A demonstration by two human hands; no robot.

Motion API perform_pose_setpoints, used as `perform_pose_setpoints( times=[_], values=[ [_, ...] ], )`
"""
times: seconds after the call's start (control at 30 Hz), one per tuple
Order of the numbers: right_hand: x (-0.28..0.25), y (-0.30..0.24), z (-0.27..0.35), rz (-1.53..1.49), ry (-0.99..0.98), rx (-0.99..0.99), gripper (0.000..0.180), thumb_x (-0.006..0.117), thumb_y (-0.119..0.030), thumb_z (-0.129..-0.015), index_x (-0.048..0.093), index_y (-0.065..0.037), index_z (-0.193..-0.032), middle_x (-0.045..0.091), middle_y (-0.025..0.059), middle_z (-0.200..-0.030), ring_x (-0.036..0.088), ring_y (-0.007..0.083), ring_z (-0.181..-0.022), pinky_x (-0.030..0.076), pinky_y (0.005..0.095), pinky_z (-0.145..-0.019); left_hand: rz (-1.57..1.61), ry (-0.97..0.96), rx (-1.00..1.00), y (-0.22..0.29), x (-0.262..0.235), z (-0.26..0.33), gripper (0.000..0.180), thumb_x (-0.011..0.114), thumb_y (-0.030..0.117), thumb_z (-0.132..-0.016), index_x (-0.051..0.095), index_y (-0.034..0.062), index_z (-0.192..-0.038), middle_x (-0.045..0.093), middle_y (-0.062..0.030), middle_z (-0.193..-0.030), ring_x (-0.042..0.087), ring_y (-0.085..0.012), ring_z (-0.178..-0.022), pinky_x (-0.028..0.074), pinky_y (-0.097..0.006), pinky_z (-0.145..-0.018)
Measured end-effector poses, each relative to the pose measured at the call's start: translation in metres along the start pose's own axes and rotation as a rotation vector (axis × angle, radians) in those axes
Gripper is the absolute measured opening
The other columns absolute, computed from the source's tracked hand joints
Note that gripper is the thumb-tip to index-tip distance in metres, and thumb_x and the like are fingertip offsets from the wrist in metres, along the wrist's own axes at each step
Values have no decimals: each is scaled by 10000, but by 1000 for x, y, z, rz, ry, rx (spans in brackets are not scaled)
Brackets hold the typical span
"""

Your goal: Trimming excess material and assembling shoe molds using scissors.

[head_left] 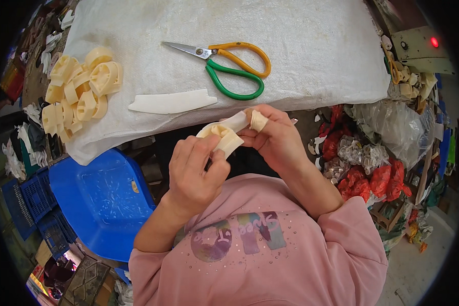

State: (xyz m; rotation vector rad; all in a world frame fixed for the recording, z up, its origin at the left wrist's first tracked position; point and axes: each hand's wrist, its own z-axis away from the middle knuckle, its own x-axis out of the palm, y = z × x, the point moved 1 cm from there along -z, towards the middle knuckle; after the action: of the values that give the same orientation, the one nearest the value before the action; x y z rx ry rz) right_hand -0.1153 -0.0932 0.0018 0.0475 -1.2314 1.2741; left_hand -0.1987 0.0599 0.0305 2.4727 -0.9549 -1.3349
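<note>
Cream rolled pieces (79, 89) pile at nine o'clock; the left hand (194, 171) and right hand (275, 137) both pinch a cream strip (229, 132), apparently half-rolled, at centre. Loosened fingers could let it spring open. Scissors (224, 66) lie at twelve.

Cream-white strip (229, 130) in bare hands, the left hand (194, 171) and right hand (273, 135) both on it. Pale yellow rolls (81, 89) heaped on a white, coarse-woven cloth (301, 46) that covers the surface. A flat white piece (171, 102) lies on the same cloth. Scissors (229, 66) with steel-grey blades, one handle orange-yellow, the other green. Pink top (311, 260) with small glittering studs and a print in purple, green and pink. Bright blue stool (99, 199), dark blue crates (35, 199) beside it. Red bags (380, 181) among clear plastic ones (392, 127). Beige box (423, 48) with a glowing red light (434, 42).
</note>
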Motion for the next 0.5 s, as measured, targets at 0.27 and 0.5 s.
perform_pose_setpoints(
  times=[0.27,0.5],
  values=[
    [12,14,9,216,-7,-122,235,509,-155,-943,585,32,-1064,642,106,-1040,565,109,-777,478,246,-690,-155,-45,-35,6,7,-4,157,622,-16,-629,486,27,-693,546,-147,-862,494,-224,-631,347,-329,-502],
    [1,14,7,599,-63,-240,322,438,-181,-957,578,-42,-1212,637,65,-969,519,77,-750,428,226,-659,-105,-60,-113,-2,4,-3,204,615,-70,-637,501,11,-785,555,-151,-876,506,-261,-667,383,-354,-559]
  ],
)
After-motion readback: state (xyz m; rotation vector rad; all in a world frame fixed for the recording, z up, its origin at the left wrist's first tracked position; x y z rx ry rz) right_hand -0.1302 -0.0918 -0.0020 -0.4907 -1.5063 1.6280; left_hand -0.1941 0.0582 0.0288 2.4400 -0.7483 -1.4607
